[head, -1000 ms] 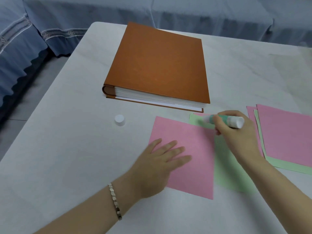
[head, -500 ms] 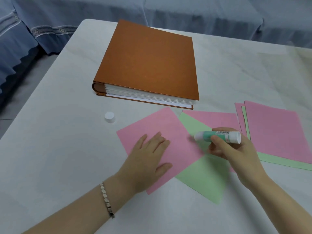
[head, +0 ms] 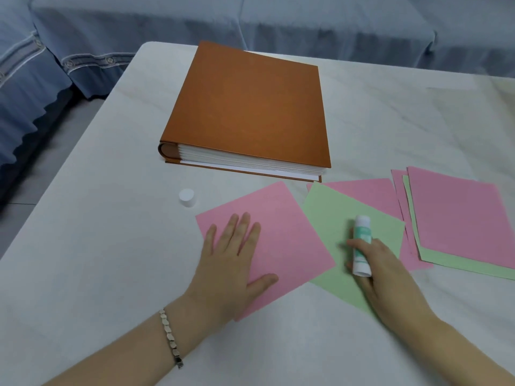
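Glue stick (head: pixel 361 245), green-bodied with white ends, sits in the right hand (head: pixel 387 282), whose fingers curl round its lower half. Its far end points toward 12 o'clock, above the green sheet (head: pixel 331 213). Whether it touches the paper cannot be told.

At 9 o'clock from it, the left hand (head: pixel 231 263) lies flat with straight fingers, pressing down the pink sheet (head: pixel 281 227). This sheet is turned cornerwise and overlaps the green sheet's left edge. The small white cap (head: pixel 186 197) stands alone on the desk (head: pixel 97 246), at 11 o'clock from the left hand.

A closed brown album (head: pixel 250 107) lies at 12 o'clock, white page edges facing the person. At 3 o'clock from the right hand is a loose pile of pink and green sheets (head: pixel 459 218). A second pink sheet (head: pixel 365 195) shows from under the green one.
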Motion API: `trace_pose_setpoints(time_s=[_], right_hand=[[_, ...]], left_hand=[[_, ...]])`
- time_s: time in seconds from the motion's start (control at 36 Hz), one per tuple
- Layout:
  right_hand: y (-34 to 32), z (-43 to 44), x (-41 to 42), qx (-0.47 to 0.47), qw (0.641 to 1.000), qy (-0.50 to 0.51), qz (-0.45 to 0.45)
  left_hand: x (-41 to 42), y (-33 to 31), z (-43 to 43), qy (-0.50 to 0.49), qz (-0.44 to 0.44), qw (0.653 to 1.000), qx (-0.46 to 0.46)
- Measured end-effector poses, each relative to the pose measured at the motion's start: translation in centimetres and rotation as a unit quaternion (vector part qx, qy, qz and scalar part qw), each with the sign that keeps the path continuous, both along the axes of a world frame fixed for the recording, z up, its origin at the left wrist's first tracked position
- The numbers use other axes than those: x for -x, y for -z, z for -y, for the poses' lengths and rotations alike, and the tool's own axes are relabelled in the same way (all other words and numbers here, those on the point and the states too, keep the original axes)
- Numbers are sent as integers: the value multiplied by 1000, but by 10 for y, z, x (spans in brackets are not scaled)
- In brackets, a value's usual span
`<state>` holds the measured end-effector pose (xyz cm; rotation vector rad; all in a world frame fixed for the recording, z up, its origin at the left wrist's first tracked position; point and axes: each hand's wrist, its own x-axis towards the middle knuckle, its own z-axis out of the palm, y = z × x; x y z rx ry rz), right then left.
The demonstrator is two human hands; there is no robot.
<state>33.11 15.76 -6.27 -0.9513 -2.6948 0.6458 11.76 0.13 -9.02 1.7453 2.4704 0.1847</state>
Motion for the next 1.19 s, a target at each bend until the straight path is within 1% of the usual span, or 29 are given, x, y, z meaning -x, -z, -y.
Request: trace_pose_setpoints(time_s=[0.17, 0.22, 0.28, 0.33, 0.42, 0.47, 0.53, 0.69, 0.89, 1.0, 1.19], right_hand=[[-23, -40, -11, -10, 995, -39, 92], [-29, -42, -8, -10, 995, -41, 86], [-35, -36, -2, -4, 999, -29, 25], [-40, -25, 6, 53, 997, -2, -62], [-42, -7, 21, 120, 980, 36, -154], [-44, 0, 34, 164, 962, 74, -205], [-44, 4, 45, 215, 944, 101, -228], [-39, 14, 71, 249, 945, 105, -184], [-31, 19, 85, 191, 973, 109, -70], [-30, 20, 82, 190, 974, 110, -62], [-33, 33, 64, 212, 973, 70, -54]], left_hand=[[19, -5, -3, 121, -23, 992, -1], [22, -7, -5, 137, -22, 990, -12], [24, -9, -7, 133, 3, 991, -25], [23, -10, -8, 118, 35, 992, -28], [22, -6, -11, 114, 10, 993, -30], [22, -4, -13, 116, -5, 993, -23], [22, -3, -15, 108, -15, 994, -19], [16, 0, -24, 61, -9, 998, -18], [16, 1, -25, 68, 8, 998, -14], [15, -1, -25, 62, 16, 998, -12], [16, -2, -25, 68, 14, 998, 0]])
